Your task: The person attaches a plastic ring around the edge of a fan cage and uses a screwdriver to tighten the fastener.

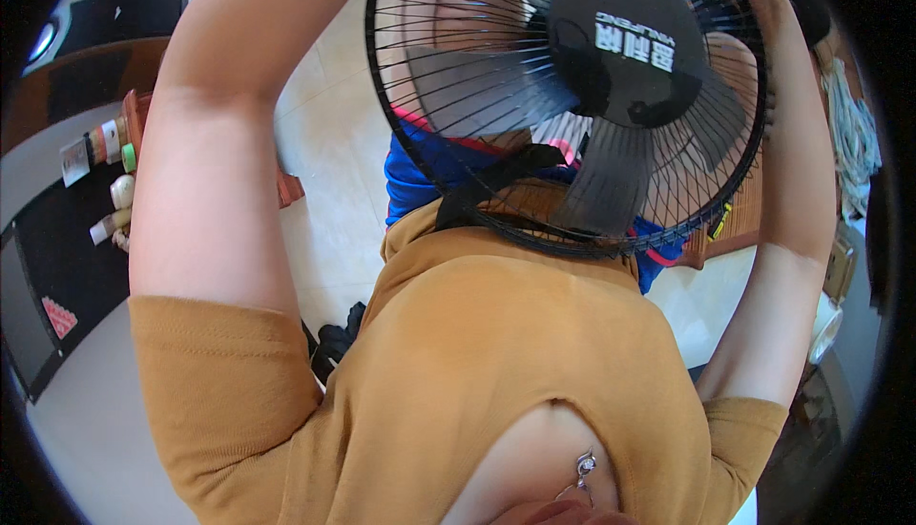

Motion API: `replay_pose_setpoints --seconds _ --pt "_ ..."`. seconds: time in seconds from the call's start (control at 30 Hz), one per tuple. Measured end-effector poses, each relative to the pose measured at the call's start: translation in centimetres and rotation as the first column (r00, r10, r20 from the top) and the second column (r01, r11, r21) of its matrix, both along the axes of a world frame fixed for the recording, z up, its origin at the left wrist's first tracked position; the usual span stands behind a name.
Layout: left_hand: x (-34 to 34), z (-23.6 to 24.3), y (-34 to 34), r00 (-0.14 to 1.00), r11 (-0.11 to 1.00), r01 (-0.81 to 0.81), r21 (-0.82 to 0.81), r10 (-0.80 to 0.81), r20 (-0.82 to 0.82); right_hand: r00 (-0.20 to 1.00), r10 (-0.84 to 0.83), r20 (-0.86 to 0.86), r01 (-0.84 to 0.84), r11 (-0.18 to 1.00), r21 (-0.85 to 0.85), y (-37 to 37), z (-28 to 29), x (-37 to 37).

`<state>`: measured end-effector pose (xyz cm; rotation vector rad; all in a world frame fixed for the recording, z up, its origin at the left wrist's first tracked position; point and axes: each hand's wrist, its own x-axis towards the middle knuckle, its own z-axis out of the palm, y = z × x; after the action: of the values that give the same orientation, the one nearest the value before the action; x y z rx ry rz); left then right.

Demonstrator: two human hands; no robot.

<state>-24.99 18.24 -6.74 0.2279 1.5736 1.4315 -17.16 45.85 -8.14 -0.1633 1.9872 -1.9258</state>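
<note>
A black fan [625, 43] with a round wire cage and dark translucent blades rests against my lap and the front of my mustard shirt [496, 325]. Its round black hub faces up, and the lower cage rim touches the shirt. My left forearm [277, 10] bends over toward the fan's left side and runs out past the top edge. Along the cage's right side passes my right forearm [797, 143], also leaving at the top. Both hands lie beyond the picture, so their hold on the fan cannot be seen.
At the left, small bottles and tubes [119, 157] stand on a dark surface by a brown wooden edge. Pale floor tiles [329, 172] show beneath me. Brown slatted seating [735, 210] lies under my legs. Light blue cords or cloth [851, 134] hang at the right.
</note>
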Motion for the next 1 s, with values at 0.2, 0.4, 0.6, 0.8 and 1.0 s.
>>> replay_pose_setpoints --seconds 0.2,0.4,0.6,0.8,1.0 --pt "0.4 1.1 -1.3 0.992 0.996 0.064 -0.060 -0.071 -0.106 0.998 0.012 -0.065 -0.008 0.998 0.061 -0.3 -0.3 -1.0" --pt "0.3 1.3 -0.4 0.987 0.994 0.099 -0.049 -0.105 -0.125 1.000 -0.005 -0.007 0.005 1.000 -0.027 0.1 -0.3 -0.5" --pt "1.4 1.6 -0.2 0.960 0.987 0.025 -0.161 -0.069 -0.272 0.999 -0.001 -0.037 0.002 0.999 0.032 0.0 -0.3 -0.4" --pt "1.9 1.6 0.4 0.966 0.981 -0.018 -0.196 -0.034 -0.256 0.999 0.032 -0.028 -0.032 0.999 0.009 1.3 -1.3 -0.6" --pt "1.8 1.8 -0.7 0.961 0.975 -0.007 -0.222 -0.055 -0.270 0.995 -0.026 -0.096 0.026 1.000 0.000 -0.2 -1.3 -0.4"
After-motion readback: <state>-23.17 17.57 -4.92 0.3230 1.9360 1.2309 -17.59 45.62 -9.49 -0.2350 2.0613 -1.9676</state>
